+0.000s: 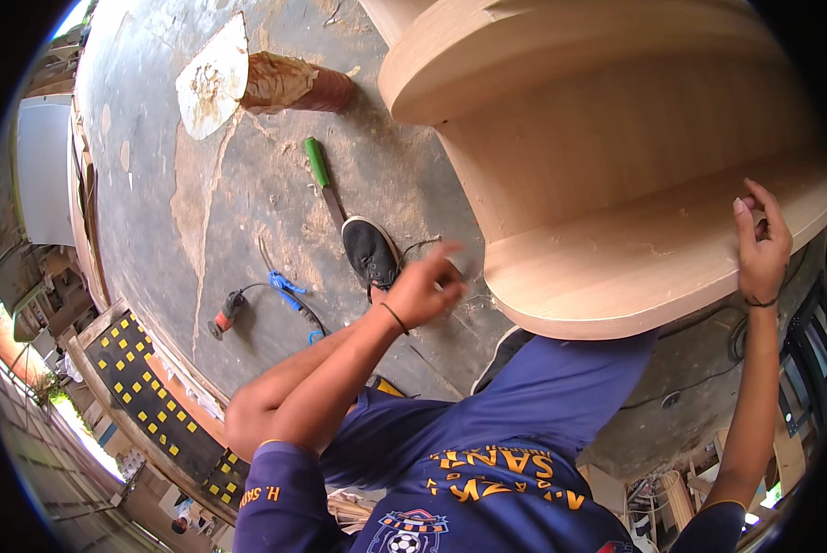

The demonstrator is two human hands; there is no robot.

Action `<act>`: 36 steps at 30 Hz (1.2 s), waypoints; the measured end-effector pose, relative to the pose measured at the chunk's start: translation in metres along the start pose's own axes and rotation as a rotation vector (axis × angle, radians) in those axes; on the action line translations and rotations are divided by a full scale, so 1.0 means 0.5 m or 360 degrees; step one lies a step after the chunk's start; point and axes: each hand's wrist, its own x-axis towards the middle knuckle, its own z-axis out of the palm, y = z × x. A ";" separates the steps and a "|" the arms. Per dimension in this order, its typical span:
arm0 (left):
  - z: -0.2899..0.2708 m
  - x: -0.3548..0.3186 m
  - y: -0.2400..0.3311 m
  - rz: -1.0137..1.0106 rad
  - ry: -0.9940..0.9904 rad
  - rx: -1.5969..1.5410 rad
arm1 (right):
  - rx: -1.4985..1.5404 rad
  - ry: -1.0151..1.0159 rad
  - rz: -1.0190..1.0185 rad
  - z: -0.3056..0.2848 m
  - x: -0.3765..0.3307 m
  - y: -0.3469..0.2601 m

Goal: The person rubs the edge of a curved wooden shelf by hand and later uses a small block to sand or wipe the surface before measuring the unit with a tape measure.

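A pale wood piece [616,267] with curved, rounded shelves lies on its side at the right, its near edge against my leg. My right hand [764,247] is at the far right end of the lower shelf, thumb and fingers apart, with nothing seen in it. My left hand [425,288] hangs in the air left of the shelf's rounded corner, apart from the wood. Its fingers are bent and smeared by motion; whether they hold anything does not show. Fine shavings lie on the shelf surface.
A green-handled tool [317,163] with a long blade lies by my shoe [371,251]. Left of it are a blue air gun [286,284] and a red-and-black power tool [227,315] with cords. A rusty can [307,85] lies beyond, near a white-crusted sheet [215,78].
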 end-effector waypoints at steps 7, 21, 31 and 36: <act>0.031 0.048 -0.076 -0.0552 0.0485 -0.1577 | -0.0020 0.0012 -0.0050 -0.006 -0.002 0.019; 0.129 0.127 -0.191 -0.0276 0.0376 -0.0092 | 0.0050 -0.0051 0.0032 -0.010 -0.005 0.028; 0.142 0.173 -0.230 0.0246 0.0396 0.0159 | 0.0093 -0.0082 0.0029 -0.010 -0.005 0.033; 0.150 0.181 -0.221 0.0280 0.0450 0.0249 | 0.0094 -0.0098 0.0035 -0.007 -0.005 0.028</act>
